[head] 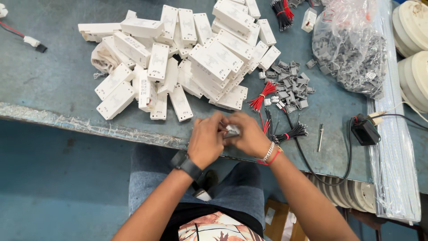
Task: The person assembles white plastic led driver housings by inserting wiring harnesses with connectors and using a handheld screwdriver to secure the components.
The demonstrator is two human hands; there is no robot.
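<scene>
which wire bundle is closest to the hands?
The black wire bundle with a red tie, lying just beside the right hand. The red bundle lies farther up; the black-and-red one sits at the top edge.

Small grey part betw. both hands

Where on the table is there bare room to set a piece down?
Bare tabletop lies left of the white box pile, and a small patch between the metal pin and grey clip heap. It is crowded at the pile, the clips, the wire bundles beside the hands.
</scene>
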